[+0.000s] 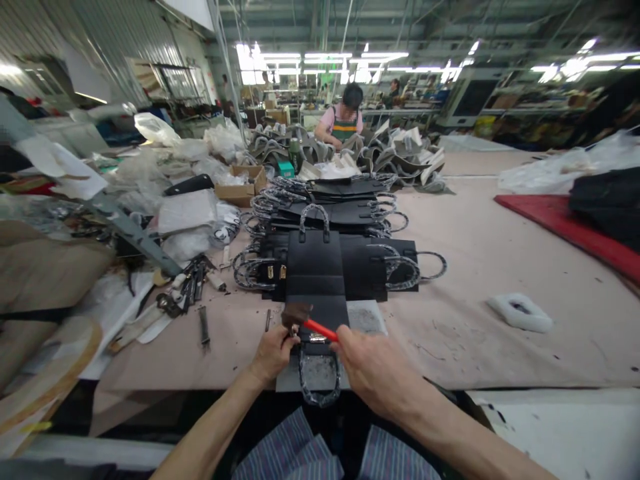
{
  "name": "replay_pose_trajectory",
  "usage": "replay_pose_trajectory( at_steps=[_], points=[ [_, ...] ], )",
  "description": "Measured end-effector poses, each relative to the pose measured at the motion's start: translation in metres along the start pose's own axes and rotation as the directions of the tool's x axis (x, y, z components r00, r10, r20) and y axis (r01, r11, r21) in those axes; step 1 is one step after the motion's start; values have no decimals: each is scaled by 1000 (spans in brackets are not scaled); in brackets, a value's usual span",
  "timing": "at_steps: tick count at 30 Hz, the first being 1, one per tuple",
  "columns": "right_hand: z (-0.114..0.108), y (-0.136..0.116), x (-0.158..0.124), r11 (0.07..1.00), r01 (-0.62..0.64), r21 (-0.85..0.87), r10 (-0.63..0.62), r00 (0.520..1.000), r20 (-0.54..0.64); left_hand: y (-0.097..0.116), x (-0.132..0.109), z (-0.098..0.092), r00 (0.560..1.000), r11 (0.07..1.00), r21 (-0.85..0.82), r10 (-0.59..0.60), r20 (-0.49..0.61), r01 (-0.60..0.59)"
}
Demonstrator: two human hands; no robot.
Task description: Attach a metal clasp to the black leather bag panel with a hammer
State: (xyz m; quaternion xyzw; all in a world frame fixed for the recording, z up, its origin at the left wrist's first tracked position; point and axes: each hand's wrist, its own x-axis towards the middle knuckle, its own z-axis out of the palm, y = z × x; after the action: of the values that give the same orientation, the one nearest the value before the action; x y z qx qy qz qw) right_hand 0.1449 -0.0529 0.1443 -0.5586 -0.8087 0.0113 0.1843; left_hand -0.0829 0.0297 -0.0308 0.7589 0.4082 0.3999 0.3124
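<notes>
My right hand (373,367) is closed round the red handle of a hammer (306,320), whose brown head hangs just above the near end of a black handbag (317,280). My left hand (273,353) is pinched closed at the bag's metal clasp (318,337), holding something I cannot make out against it. The bag lies flat over a grey pad (367,319) at the table's near edge. Its wrapped carry handle (319,387) loops toward me.
Rows of black handbags (345,213) with wrapped handles are stacked behind. Hand tools (193,287) and plastic bags lie to the left, a cardboard box (245,187) further back. A white object (520,312) and red mat (565,223) are on the right. Another person (345,120) works at the far end.
</notes>
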Motion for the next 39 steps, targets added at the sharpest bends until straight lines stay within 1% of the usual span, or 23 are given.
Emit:
replay_pose_trajectory(
  at_steps=[2, 4, 6, 8, 9, 11, 12, 13, 14, 16, 18, 19, 21, 22, 24, 27, 28, 30, 31, 33, 36, 38, 39],
  points=[
    [-8, -4, 5, 999, 19, -48, -17, 999, 35, 1, 0, 0, 1000, 1000, -2, 3, 6, -3],
    [-19, -7, 8, 998, 0, 63, 7, 995, -101, 1, -1, 0, 1000, 1000, -15, 11, 9, -11],
    [-24, -10, 7, 974, -24, 224, 95, 945, -314, 1, -2, 0, 1000, 1000, -22, 18, 3, -18],
    [-19, -11, 2, 968, 5, 252, 103, 904, -414, 0, -1, 0, 1000, 1000, -15, 23, 3, -23],
    [-15, -11, 0, 978, 20, 206, 63, 921, -385, 0, -1, 0, 1000, 1000, -9, 25, 8, -25],
    [-7, -9, -4, 994, 52, 94, -33, 981, -193, -1, 0, -1, 999, 1000, 4, 22, 25, -22],
    [-6, -8, -6, 996, 50, 77, -43, 994, -99, -1, 0, -1, 999, 1000, 6, 22, 29, -22],
    [-6, -7, -6, 995, 28, 101, -22, 998, -64, -1, 0, 0, 999, 1000, 6, 26, 24, -26],
    [-8, -8, -6, 988, -3, 155, 19, 995, -103, 0, 0, 0, 999, 999, 5, 31, 11, -31],
    [-11, -11, -6, 959, -39, 279, 121, 952, -281, 0, 0, 0, 999, 999, 1, 43, -19, -43],
    [-9, -14, -6, 958, -16, 285, 119, 930, -347, 1, 1, 0, 998, 999, 8, 49, -31, -48],
    [-6, -14, -7, 971, -5, 237, 75, 955, -287, 1, 1, 0, 998, 998, 16, 53, -26, -53],
    [1, -9, -9, 993, 9, 121, -3, 999, -48, -1, 1, 0, 998, 997, 33, 65, -6, -65],
    [4, -4, -11, 996, -16, 86, 11, 998, 55, -2, 2, 0, 997, 997, 41, 72, 2, -72],
    [9, 14, -15, 985, -149, 92, 138, 984, 116, -6, 2, 0, 996, 995, 47, 86, -4, -86],
    [19, 60, -33, 872, -408, 268, 394, 913, 107, -10, 2, 1, 994, 995, 33, 100, -42, -99],
    [25, 79, -42, 804, -499, 323, 478, 866, 148, -10, 2, 2, 993, 994, 26, 106, -50, -104],
    [38, 118, -65, 624, -725, 292, 683, 687, 247, -10, 1, 2, 993, 994, 20, 109, -50, -108],
    [46, 136, -76, 584, -779, 228, 740, 626, 245, -10, 1, 1, 993, 994, 21, 111, -47, -110],
    [58, 163, -95, 567, -813, 134, 789, 583, 197, -10, 1, 1, 993, 993, 29, 114, -41, -113],
    [74, 170, -101, 617, -785, 55, 780, 620, 83, -10, 1, 1, 993, 993, 37, 112, -33, -110],
    [84, 149, -88, 719, -693, 46, 694, 720, 5, -10, 1, 1, 994, 994, 37, 104, -30, -103],
    [90, 133, -78, 802, -596, 46, 597, 801, -31, -9, 2, 1, 995, 995, 36, 99, -30, -98]
  ],
)
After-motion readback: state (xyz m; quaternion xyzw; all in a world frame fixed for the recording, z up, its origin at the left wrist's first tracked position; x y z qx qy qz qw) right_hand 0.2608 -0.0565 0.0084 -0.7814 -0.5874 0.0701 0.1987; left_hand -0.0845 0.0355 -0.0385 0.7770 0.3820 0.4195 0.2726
